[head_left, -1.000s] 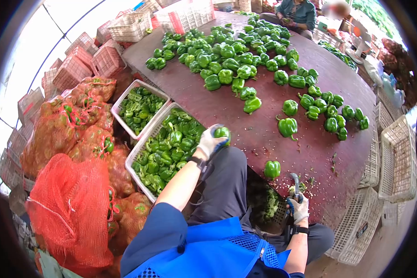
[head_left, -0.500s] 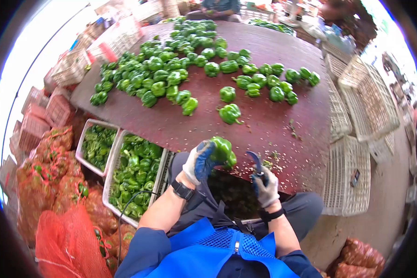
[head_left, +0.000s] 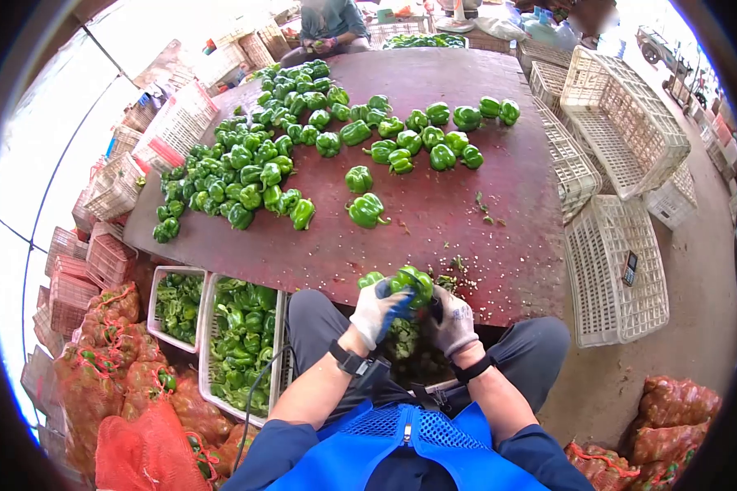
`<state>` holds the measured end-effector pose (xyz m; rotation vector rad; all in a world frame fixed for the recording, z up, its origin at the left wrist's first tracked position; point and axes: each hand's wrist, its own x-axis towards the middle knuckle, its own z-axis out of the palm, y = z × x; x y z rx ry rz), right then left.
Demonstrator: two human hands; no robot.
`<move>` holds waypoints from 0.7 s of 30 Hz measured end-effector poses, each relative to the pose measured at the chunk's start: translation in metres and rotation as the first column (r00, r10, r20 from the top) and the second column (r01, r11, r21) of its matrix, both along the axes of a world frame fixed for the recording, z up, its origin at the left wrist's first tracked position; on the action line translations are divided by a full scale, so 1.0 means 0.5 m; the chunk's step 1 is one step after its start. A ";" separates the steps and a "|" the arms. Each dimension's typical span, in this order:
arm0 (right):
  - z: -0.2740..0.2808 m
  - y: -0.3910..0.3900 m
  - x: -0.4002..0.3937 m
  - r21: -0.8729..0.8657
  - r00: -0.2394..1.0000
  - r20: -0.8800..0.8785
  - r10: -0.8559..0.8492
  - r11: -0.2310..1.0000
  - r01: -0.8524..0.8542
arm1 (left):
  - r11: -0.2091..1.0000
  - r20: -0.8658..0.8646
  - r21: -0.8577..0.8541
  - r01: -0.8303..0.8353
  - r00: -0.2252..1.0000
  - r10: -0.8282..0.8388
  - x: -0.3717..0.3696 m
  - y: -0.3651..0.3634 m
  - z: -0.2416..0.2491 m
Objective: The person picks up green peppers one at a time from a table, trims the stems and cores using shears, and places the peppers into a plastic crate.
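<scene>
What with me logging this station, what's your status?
Left hand holding green pepper. Right hand close by, grip partly hidden. Second pepper beside left hand; nothing visibly blocking.

The gloved left hand point(head_left: 377, 314) holds a green pepper point(head_left: 412, 283) at the near edge of a dark red table point(head_left: 458, 221), the gloved right hand point(head_left: 454, 322) close beside it, while loose peppers point(head_left: 241, 156) lie farther back and a white crate point(head_left: 231, 409) filled with cut green pieces point(head_left: 241, 352) stands beside the left knee point(head_left: 314, 317).
</scene>
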<state>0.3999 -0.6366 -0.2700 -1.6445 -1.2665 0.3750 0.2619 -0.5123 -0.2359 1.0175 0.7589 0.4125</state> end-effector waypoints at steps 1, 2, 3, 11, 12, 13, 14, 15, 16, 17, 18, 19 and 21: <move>-0.006 0.000 -0.002 -0.116 0.998 0.065 -0.018 0.993 0.025 | 0.999 0.071 0.000 -0.042 0.997 0.042 0.001 -0.005 -0.025; -0.014 -0.001 -0.003 -0.229 0.991 0.131 -0.028 0.972 0.058 | 0.996 0.141 -0.004 -0.084 0.986 0.083 0.004 -0.010 -0.051; -0.023 -0.004 -0.003 -0.220 0.992 0.122 -0.030 0.974 0.056 | 0.984 0.100 0.168 -0.055 0.994 0.039 0.010 -0.020 -0.030; -0.007 -0.018 0.026 0.035 0.772 -0.631 0.070 0.997 -0.062 | 0.986 0.079 -0.156 -0.062 0.994 0.075 0.010 -0.011 0.000; -0.003 -0.021 0.032 0.051 0.679 -0.729 0.093 0.995 -0.081 | 0.989 0.077 -0.140 -0.040 0.996 0.051 0.009 -0.010 -0.003; -0.006 -0.021 0.037 0.053 0.679 -0.728 0.093 0.995 -0.080 | 0.997 0.005 -0.079 -0.007 1.000 0.007 0.008 -0.014 -0.006; -0.010 -0.021 0.041 0.016 0.629 -0.772 0.093 0.992 -0.127 | 0.997 0.005 -0.078 -0.005 1.000 0.005 0.007 -0.014 -0.013; -0.009 -0.020 0.042 -0.017 0.576 -0.813 0.089 0.984 -0.175 | 0.990 -0.102 0.110 0.091 0.992 -0.080 0.008 -0.015 -0.013; -0.005 -0.022 0.042 -0.015 0.575 -0.813 0.090 0.984 -0.176 | 0.938 -0.220 0.284 0.199 0.966 -0.138 0.007 -0.014 -0.012; 0.000 -0.025 0.042 -0.032 0.502 -0.863 0.065 0.983 -0.182 | 0.952 -0.180 0.233 0.199 0.971 -0.159 0.004 -0.015 -0.012; 0.004 -0.028 0.041 -0.050 0.423 -0.905 0.035 0.981 -0.188 | 0.952 -0.181 0.232 0.200 0.970 -0.159 0.004 -0.016 0.003; 0.003 -0.028 0.038 -0.039 0.347 -0.937 0.026 0.983 -0.179 | 0.938 -0.180 0.227 0.261 0.958 -0.223 0.004 -0.016 0.017; 0.023 -0.030 0.036 -0.014 0.290 -0.956 0.039 0.984 -0.179 | 0.878 -0.143 0.288 0.382 0.924 -0.355 0.002 -0.018 0.027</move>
